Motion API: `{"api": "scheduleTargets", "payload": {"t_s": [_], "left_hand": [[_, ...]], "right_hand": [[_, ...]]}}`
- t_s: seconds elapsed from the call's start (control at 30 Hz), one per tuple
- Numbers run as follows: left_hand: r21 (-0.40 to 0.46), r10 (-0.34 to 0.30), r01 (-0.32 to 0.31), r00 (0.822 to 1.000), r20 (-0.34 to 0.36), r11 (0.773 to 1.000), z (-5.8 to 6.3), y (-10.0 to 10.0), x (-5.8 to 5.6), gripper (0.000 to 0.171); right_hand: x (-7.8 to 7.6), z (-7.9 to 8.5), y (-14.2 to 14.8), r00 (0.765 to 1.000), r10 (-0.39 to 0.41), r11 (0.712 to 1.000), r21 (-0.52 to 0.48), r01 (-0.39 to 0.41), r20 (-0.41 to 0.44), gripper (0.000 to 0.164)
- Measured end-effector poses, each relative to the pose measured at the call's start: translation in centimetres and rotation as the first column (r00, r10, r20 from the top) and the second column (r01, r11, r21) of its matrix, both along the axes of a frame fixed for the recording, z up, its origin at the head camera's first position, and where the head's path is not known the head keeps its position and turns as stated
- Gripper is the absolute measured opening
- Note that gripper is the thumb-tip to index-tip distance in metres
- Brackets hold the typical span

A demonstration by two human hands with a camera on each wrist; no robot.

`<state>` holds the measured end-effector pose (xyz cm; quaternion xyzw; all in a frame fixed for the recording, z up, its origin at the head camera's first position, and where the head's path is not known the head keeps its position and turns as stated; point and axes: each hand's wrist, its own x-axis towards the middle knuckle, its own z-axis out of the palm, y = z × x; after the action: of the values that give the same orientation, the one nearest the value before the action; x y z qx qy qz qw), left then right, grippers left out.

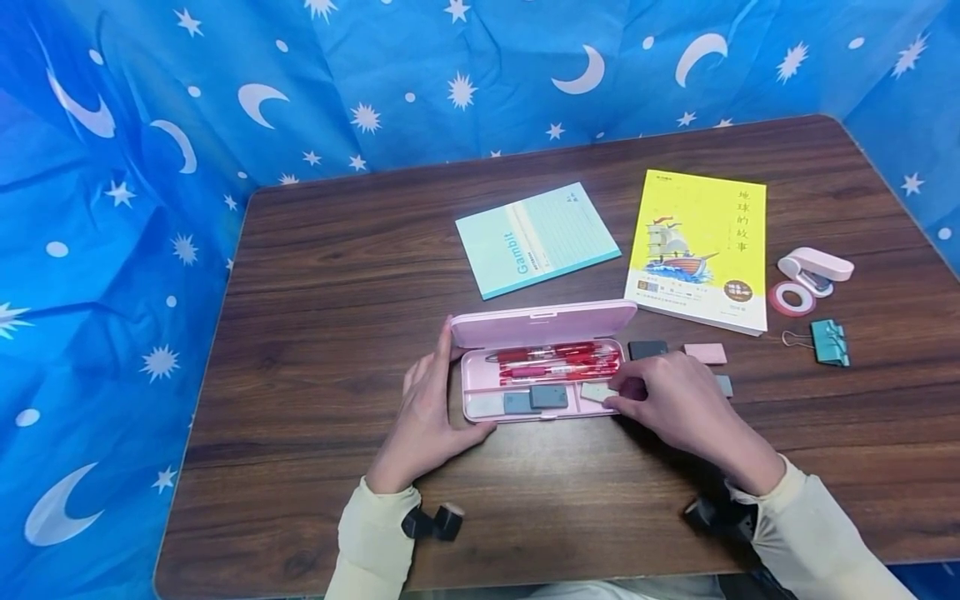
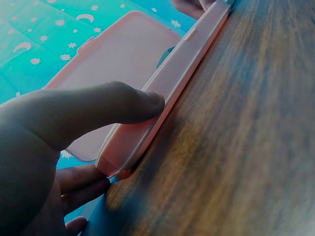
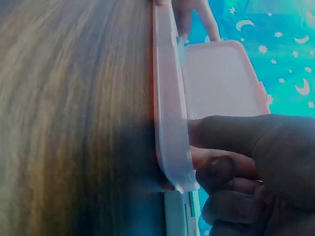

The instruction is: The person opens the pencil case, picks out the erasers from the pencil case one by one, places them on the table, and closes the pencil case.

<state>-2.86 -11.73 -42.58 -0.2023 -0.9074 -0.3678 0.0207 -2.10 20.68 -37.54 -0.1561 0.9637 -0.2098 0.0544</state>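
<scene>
Two hands work at an open pink pencil case (image 1: 510,331) on our worktop (image 1: 322,333).
The left hand (image 1: 427,410) grips its left end between thumb and fingers; the right hand (image 1: 678,406) pinches a pale block (image 1: 595,391) in the front-right compartment, hiding its far end from us and partly covering a grey block (image 1: 724,385). We cannot count the overlapping red pens (image 1: 558,360).

Study space, desk (image 1: 315,333), notebook (image 1: 538,240), book (image 1: 699,250)

Notebook (image 1: 551,242) "Gambit", book (image 1: 708,225) "地球的故事"
</scene>
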Motion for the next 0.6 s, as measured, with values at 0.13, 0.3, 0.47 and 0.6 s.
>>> {"api": "scheduleTargets", "payload": {"t_s": [0.13,0.3,0.47,0.6], "left_hand": [[0.002,-0.001,0.001,1.000,0.011,1.000,0.0,0.0,0.0,0.139],[0.009,-0.003,0.003,1.000,0.012,1.000,-0.2,0.1,0.1,0.139],[0.022,-0.008,0.008,1.000,0.024,1.000,-0.1,0.0,0.1,0.139],[0.028,-0.013,0.013,1.000,0.019,1.000,-0.1,0.0,0.0,0.138]], "right_hand": [[0.2,-0.2,0.5,0.996,-0.032,0.990,-0.131,0.043,0.086,0.012],[0.4,0.6,3.1,0.979,-0.058,0.931,-0.344,0.123,0.193,0.008],[0.9,1.4,8.7,0.961,-0.062,0.921,-0.355,0.159,0.269,0.004],[0.9,1.4,12.4,0.913,-0.023,0.946,-0.286,0.152,0.408,0.005]]}}
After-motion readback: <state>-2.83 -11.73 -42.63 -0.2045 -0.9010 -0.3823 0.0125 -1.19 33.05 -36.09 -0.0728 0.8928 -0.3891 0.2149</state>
